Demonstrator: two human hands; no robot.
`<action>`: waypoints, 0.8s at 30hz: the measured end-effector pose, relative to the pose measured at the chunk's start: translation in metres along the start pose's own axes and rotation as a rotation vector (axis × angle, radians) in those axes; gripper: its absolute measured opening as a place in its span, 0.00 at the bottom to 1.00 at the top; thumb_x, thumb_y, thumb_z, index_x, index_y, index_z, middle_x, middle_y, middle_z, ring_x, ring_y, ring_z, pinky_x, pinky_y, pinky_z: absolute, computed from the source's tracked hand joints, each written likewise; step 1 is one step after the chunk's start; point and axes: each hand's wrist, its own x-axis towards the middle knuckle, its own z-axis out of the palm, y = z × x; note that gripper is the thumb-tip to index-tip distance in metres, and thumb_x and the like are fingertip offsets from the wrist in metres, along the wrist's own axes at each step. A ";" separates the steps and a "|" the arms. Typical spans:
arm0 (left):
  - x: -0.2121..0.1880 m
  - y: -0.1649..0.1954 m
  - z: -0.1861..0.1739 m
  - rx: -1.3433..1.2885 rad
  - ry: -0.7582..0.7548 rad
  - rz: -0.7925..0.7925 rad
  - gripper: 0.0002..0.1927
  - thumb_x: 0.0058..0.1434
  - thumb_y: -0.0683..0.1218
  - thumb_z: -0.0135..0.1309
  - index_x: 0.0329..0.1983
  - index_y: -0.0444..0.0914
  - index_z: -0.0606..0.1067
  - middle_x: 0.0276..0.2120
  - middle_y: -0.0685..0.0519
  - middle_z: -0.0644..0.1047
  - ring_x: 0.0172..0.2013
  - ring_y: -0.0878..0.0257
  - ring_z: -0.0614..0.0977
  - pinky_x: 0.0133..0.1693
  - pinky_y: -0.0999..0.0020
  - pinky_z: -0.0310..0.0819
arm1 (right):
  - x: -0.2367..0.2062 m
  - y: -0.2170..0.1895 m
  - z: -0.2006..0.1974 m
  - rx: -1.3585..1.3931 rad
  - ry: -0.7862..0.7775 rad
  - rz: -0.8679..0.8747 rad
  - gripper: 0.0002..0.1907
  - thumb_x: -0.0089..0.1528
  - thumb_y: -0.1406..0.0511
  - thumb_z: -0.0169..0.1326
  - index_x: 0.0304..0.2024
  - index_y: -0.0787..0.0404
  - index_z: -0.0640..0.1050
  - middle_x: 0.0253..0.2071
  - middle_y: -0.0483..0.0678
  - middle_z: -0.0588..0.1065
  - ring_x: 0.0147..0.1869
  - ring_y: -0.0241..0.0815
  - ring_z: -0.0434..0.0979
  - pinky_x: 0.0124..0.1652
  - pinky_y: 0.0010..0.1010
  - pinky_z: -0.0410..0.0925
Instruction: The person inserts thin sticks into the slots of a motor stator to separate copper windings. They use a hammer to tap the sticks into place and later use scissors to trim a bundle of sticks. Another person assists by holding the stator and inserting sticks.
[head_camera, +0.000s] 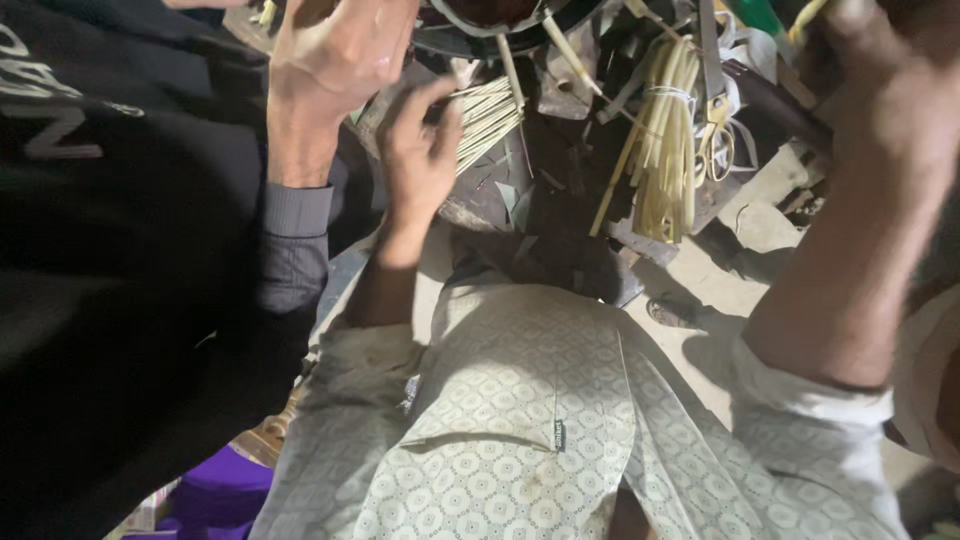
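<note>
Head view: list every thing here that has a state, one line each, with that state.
left hand: closed on a fan of thin pale sticks
right hand: raised at the frame edge, grip blurred, cannot tell
bundle of pale strips: tied with cord, lying loose
scissors: lying on the clutter, unheld
another person's hand: raised beside the left hand, dark sleeve

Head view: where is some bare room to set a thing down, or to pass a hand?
Bare concrete floor lies right of the tied bundle of pale sticks, before the right hand. Crowded: the top middle, where the left hand holds thin sticks, beside another person's hand, scissors and scraps.
</note>
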 end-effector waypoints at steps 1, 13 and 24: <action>-0.010 -0.008 -0.014 0.201 -0.010 0.011 0.10 0.70 0.40 0.59 0.54 0.37 0.78 0.43 0.48 0.81 0.35 0.60 0.81 0.34 0.70 0.73 | -0.014 0.012 0.007 0.080 0.027 0.102 0.17 0.62 0.65 0.67 0.50 0.66 0.79 0.42 0.51 0.78 0.42 0.45 0.78 0.41 0.37 0.72; -0.068 -0.015 0.021 0.179 -0.114 -0.161 0.09 0.66 0.42 0.62 0.48 0.36 0.80 0.35 0.50 0.81 0.30 0.64 0.79 0.34 0.70 0.72 | -0.153 -0.003 0.123 -0.276 -0.370 0.268 0.52 0.50 0.53 0.75 0.71 0.56 0.63 0.69 0.66 0.59 0.67 0.70 0.64 0.61 0.51 0.67; -0.070 -0.009 0.042 0.058 -0.098 -0.115 0.09 0.69 0.41 0.60 0.50 0.35 0.79 0.38 0.55 0.80 0.32 0.72 0.77 0.33 0.77 0.71 | -0.096 0.032 0.093 -0.039 -0.209 0.077 0.38 0.52 0.71 0.68 0.66 0.61 0.73 0.65 0.62 0.70 0.64 0.66 0.73 0.60 0.48 0.70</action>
